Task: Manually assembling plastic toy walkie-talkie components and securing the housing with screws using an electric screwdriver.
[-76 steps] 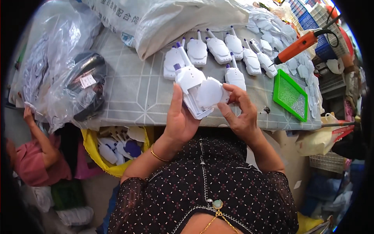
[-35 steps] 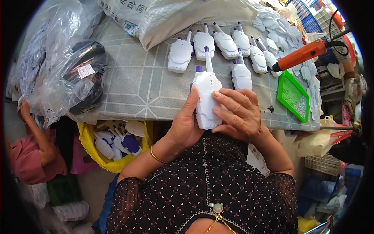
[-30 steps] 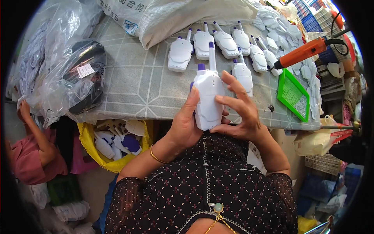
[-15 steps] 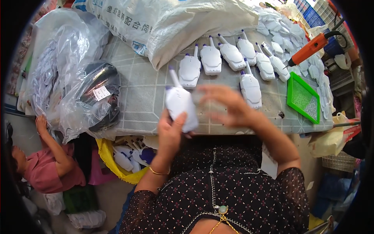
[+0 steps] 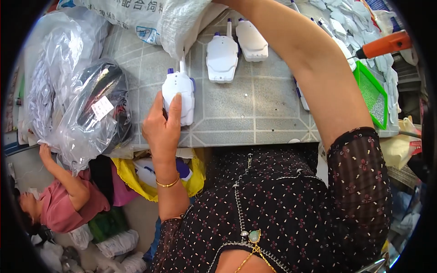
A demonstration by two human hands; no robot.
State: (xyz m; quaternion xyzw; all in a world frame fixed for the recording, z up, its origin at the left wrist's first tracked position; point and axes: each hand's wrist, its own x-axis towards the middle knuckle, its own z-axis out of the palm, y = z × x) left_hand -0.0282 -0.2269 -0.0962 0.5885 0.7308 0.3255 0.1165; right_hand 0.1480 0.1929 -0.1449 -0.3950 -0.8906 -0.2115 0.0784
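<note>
My left hand [image 5: 161,129] is closed around the lower part of a white toy walkie-talkie [image 5: 180,88], thumb on its face. The toy stands nearly upright near the table's front edge, with a purple knob and a white antenna at its top. My right forearm [image 5: 300,50] stretches far across the table toward the white woven sack [image 5: 182,20]; the hand itself lies beyond the upper edge. More white walkie-talkies lie between, one [image 5: 222,59] just right of the held one and another [image 5: 252,41] beside my forearm. Others are partly hidden behind that arm.
An orange electric screwdriver [image 5: 387,44] hangs at the right above a green tray [image 5: 371,95] of small screws. Loose white plastic pieces [image 5: 387,68] pile up behind. Clear plastic bags [image 5: 68,91] fill the left, where a person in pink [image 5: 75,200] works. A yellow sack [image 5: 198,179] stands below.
My left hand has moved left with the walkie-talkie. My right hand has gone from beside it, far forward out of the picture. The whole view has shifted somewhat.
</note>
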